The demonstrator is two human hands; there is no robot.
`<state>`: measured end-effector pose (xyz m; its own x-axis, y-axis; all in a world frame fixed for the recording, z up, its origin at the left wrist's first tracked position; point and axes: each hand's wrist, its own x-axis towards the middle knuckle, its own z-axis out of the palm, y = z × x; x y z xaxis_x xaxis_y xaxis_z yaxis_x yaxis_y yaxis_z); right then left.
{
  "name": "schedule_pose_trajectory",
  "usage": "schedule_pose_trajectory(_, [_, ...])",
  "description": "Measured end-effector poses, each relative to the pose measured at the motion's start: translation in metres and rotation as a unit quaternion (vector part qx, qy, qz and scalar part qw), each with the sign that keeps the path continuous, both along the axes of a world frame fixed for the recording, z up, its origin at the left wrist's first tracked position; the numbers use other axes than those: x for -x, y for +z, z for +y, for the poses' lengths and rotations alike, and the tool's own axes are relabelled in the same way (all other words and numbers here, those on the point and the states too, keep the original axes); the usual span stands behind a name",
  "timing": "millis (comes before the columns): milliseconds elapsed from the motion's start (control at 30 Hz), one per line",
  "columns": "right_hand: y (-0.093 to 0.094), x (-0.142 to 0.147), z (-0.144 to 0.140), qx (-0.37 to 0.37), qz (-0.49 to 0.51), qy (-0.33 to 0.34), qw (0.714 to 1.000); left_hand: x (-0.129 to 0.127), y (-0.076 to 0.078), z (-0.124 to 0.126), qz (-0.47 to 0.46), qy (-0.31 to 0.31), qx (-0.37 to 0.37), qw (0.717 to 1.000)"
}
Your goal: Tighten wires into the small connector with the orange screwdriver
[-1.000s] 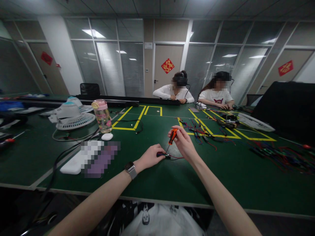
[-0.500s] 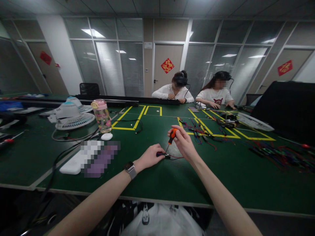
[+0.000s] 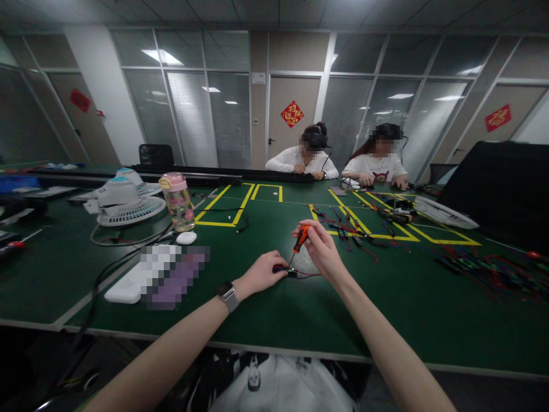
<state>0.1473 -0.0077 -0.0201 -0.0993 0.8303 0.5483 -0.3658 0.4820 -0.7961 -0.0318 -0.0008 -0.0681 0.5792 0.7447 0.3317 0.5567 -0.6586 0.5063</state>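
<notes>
Two pinches inside bench (image 3: 257, 329)'s near edge | left hand (image 3: 262, 270): wired module (image 3: 292, 273), presumably steadying | right hand (image 3: 321, 247): screwdriver (image 3: 301, 237), tip contact unclear

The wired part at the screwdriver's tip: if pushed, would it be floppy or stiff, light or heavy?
The part looks small, so it is probably light and might slide easily if the left hand let go. Its wires look thin and one curves, so they would likely flex and trail behind.
</notes>
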Motion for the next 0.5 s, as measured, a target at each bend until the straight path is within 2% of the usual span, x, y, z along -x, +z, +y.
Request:
schedule_pose_trajectory(233, [-0.004,0.0004,0.0035,0.002,0.005,-0.039,0.999,-0.0005,-0.0007,0.0006,-0.007,-0.005,0.003,1.0])
schedule_pose_trajectory(500, [-0.0001,-0.0029,0.0032,0.011,0.02,0.013,1.0,0.0,-0.0023,0.0015,-0.007,-0.005,-0.005,1.0])
